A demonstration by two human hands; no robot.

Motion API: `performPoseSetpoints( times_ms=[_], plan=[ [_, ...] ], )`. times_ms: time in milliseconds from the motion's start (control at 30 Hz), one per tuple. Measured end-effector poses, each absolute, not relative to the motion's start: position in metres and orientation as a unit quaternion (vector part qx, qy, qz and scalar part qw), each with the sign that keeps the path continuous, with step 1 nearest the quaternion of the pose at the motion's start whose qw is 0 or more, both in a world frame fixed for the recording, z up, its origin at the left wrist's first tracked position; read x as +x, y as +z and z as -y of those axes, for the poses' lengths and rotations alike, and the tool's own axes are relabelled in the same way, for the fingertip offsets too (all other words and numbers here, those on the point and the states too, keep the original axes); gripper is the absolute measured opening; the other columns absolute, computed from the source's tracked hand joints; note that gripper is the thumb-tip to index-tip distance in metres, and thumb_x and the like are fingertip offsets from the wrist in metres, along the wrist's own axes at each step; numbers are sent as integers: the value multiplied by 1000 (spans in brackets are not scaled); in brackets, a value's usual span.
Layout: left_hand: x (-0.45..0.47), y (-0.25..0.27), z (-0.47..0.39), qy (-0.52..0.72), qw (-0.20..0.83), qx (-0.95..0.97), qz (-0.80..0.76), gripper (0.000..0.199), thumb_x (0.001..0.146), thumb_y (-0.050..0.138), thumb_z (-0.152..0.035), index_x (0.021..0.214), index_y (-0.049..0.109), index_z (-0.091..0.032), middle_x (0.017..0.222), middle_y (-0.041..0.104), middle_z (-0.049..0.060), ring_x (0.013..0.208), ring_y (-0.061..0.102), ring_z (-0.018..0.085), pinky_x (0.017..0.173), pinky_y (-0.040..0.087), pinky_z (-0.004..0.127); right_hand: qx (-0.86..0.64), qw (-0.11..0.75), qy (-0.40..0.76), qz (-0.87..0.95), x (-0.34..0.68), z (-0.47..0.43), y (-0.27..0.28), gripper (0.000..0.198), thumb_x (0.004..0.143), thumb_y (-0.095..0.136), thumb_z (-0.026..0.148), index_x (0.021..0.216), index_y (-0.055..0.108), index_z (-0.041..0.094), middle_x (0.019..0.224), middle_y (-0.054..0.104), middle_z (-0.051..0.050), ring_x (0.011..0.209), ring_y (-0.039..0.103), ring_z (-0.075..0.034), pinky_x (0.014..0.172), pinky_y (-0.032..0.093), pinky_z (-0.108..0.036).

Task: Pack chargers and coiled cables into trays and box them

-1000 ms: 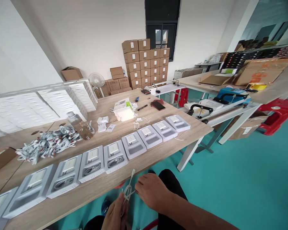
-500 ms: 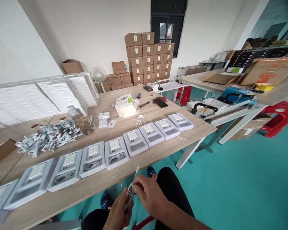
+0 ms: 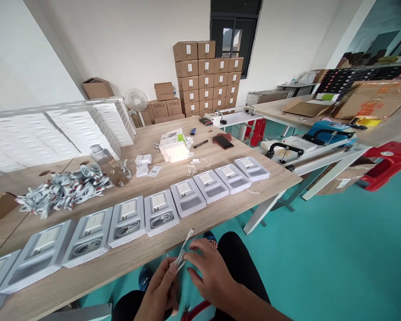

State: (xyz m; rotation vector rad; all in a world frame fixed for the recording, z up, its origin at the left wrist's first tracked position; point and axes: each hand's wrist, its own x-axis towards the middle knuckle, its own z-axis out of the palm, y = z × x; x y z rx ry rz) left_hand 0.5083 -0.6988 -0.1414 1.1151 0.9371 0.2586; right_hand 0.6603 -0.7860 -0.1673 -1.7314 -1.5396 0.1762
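a wooden table (image 3: 147,142) bears white trays (image 3: 191,203), heaped cables (image 3: 67,189), a bottle (image 3: 116,174), a phone (image 3: 223,141).

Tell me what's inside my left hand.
A bundled white cable. Its upper strands and one plug show beyond the left hand; the part within the grip is covered.

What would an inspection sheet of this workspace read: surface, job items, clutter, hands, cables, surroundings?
Surface: wood-look table, partly covered.
Job items: nine white trays in a row, leftmost cut off, each with a white block.
Clutter: phone, pen, bottle, cards, white scraps.
Hands: left hand holds a white cable; right hand is open beside it, contact unclear.
Cables: loose cable pile at the table's left; coils in three trays.
Surroundings: stacked cartons, fan, red stool.
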Motion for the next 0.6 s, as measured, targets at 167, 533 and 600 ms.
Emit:
performPoseSetpoints(
  times_ms=[167,533,600],
  plan=[
    [509,-114,698,156,662,618,-394,42,79,65,-55,106,55,-24,62,49,-7,40,39,7,42,35,20,-680,440,1,587,672,796,-154,25,86,54,19,110,58,23,143,38,-12,136,31,-33,106,37,-50],
    [510,-121,695,101,689,604,-388,35,86,57,-51,102,60,-20,58,55,-4,48,50,13,46,37,23,-646,394,177,630,676,784,-149,25,100,41,30,111,63,23,91,71,-3,79,64,-17,70,46,-28],
    [508,-127,693,87,698,599,-383,31,85,58,-50,93,61,-20,56,54,-5,46,48,12,46,36,23,-648,361,164,650,677,782,-153,26,101,39,28,106,64,22,85,70,-3,76,62,-17,67,43,-29]
  ],
)
